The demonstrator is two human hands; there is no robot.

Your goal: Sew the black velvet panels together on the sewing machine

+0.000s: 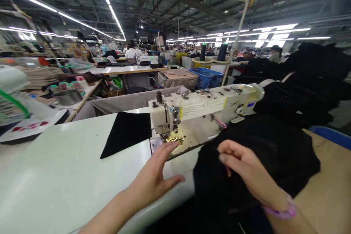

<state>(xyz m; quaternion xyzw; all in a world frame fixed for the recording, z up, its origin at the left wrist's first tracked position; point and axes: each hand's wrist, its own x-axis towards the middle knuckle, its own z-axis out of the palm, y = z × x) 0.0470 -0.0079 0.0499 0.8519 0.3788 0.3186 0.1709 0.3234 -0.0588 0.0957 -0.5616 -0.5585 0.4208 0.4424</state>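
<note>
A white sewing machine (203, 106) stands on the pale table (63, 175), its needle area lit yellow. My left hand (157, 175) is just in front of the needle area, thumb and fingers spread, with nothing in it. On the right, my right hand (238, 161) is closed in a pinch over a heap of black cloth (263, 146); its fingertips are at the cloth's edge, and what they hold is too small to make out. A separate black cloth piece (128, 129) lies flat to the left of the machine.
A metal pot (67, 97) and a white fan (12, 91) are at the left. Behind the machine are a blue basket (206, 76), a cloth-lined box (178, 77) and thread cones (203, 52). More dark cloth (315, 69) is piled at the right. People sit farther back.
</note>
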